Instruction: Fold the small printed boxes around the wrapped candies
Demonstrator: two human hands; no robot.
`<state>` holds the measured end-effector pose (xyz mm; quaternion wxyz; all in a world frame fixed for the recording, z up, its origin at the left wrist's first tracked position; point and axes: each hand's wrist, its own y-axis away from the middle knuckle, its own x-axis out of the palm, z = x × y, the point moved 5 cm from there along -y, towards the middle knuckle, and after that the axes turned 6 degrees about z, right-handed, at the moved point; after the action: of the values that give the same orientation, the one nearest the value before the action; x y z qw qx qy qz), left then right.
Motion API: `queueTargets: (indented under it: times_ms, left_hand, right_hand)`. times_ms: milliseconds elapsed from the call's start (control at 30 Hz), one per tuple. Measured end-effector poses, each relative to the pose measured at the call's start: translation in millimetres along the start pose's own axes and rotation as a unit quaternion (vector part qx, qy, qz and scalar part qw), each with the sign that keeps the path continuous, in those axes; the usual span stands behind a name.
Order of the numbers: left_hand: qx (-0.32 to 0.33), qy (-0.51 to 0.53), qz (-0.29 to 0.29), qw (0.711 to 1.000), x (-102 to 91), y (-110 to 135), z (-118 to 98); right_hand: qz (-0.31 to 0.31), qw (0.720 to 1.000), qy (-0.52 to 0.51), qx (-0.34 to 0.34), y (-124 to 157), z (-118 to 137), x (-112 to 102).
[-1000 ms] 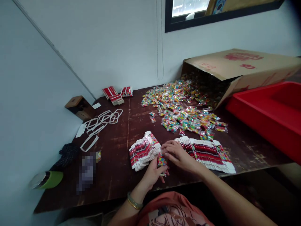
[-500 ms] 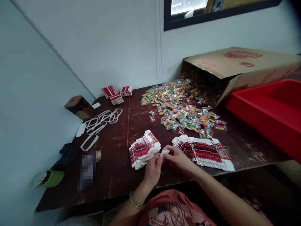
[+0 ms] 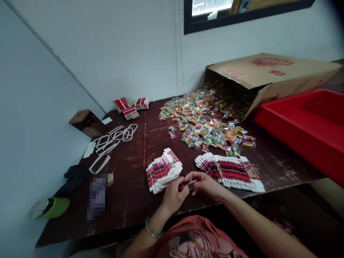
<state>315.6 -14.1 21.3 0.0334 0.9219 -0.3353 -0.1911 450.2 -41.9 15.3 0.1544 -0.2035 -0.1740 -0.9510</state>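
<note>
My left hand (image 3: 174, 193) and my right hand (image 3: 204, 184) meet above the table's front edge, fingers curled in around a small carton (image 3: 192, 182). Only a thin white edge of it shows; the fingers hide the rest. Just behind my left hand lies a fanned stack of flat red-and-white cartons (image 3: 162, 172). A longer row of the same flat cartons (image 3: 233, 172) spreads out beside my right hand, partly under the wrist.
Wrapped candies (image 3: 206, 125) spill from a cardboard box (image 3: 268, 71) on its side. A red tray (image 3: 303, 125) stands at right. White rings (image 3: 113, 138), a wooden box (image 3: 87, 122), red-and-white bundles (image 3: 126, 107) and a green cup (image 3: 55, 208) are on the left.
Both hands have lowered slightly and closed in together around the small carton, so less of its white face shows. The view has shifted slightly; the stacks look unchanged.
</note>
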Motion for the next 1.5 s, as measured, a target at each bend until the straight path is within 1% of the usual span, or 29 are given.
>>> queueTargets:
  times_ms: [33,100,167,200,233,333,367,400,467,567,600,633,733,833,900,1000,1100,1200,1267,1333,1367,1433,1500]
  left_hand:
    - [-0.021,0.023,0.003,1.0,0.7,-2,3]
    - [-0.08,0.118,0.006,0.99,3.4,-4,12]
    - [-0.114,0.209,-0.001,0.971,6.1,-4,18]
    - [-0.114,0.237,0.007,0.965,8.1,-4,18]
    - [-0.104,0.259,0.03,0.96,11.0,-3,16]
    - [-0.057,0.319,0.135,0.936,20.7,2,4]
    - [-0.051,0.333,0.157,0.928,22.2,4,0]
    - [-0.05,0.337,0.162,0.926,22.0,5,-2]
    - [-0.061,0.318,0.133,0.937,18.1,4,-4]
    - [-0.075,0.282,0.082,0.953,12.1,1,-4]
    - [-0.077,0.278,0.073,0.955,11.3,0,-4]
    - [-0.079,0.277,0.069,0.955,11.2,-1,-3]
    - [-0.066,0.285,0.07,0.954,12.0,-1,-3]
    - [-0.053,0.284,0.101,0.952,14.7,1,-5]
    - [-0.062,0.256,0.116,0.958,15.3,3,-5]
    - [-0.082,0.201,0.127,0.968,13.3,5,-2]
    - [-0.095,0.186,0.155,0.966,11.3,6,2]
    - [-0.101,0.214,0.181,0.955,9.7,8,2]
    - [-0.109,0.263,0.199,0.938,12.2,10,0]
    - [-0.123,0.31,0.21,0.919,18.5,11,-3]
    - [-0.131,0.326,0.21,0.912,22.8,11,-4]
    - [-0.136,0.338,0.211,0.907,31.9,9,-9]
    - [-0.112,0.32,0.224,0.914,37.9,7,-15]
  right_hand:
    - [-0.004,0.998,0.055,-0.027,2,5,2]
    - [-0.012,0.983,0.161,-0.085,8,17,5]
    - [-0.025,0.969,0.217,-0.114,14,25,6]
    - [-0.032,0.968,0.222,-0.114,15,27,5]
    - [-0.036,0.968,0.22,-0.112,15,29,3]
    - [-0.023,0.97,0.216,-0.108,16,33,-1]
    - [-0.013,0.969,0.222,-0.109,16,34,-1]
    - [-0.01,0.965,0.233,-0.116,18,36,0]
    - [-0.023,0.946,0.285,-0.15,23,41,3]
    - [-0.051,0.893,0.392,-0.215,31,45,13]
    - [-0.06,0.885,0.406,-0.221,32,44,15]
    - [-0.067,0.885,0.406,-0.217,31,42,15]
    - [-0.101,0.906,0.359,-0.2,26,38,10]
    - [-0.112,0.914,0.334,-0.203,21,39,5]
    - [-0.113,0.92,0.32,-0.197,16,39,1]
    - [-0.109,0.93,0.299,-0.185,9,33,-6]
    - [-0.112,0.934,0.286,-0.182,6,21,-12]
    - [-0.122,0.929,0.291,-0.191,12,11,-15]
    - [-0.124,0.913,0.325,-0.214,18,8,-10]
    - [-0.131,0.893,0.363,-0.233,24,8,-2]
    - [-0.137,0.887,0.373,-0.233,26,8,1]
    - [-0.155,0.891,0.369,-0.214,34,13,0]
    - [-0.179,0.898,0.361,-0.176,57,24,-14]
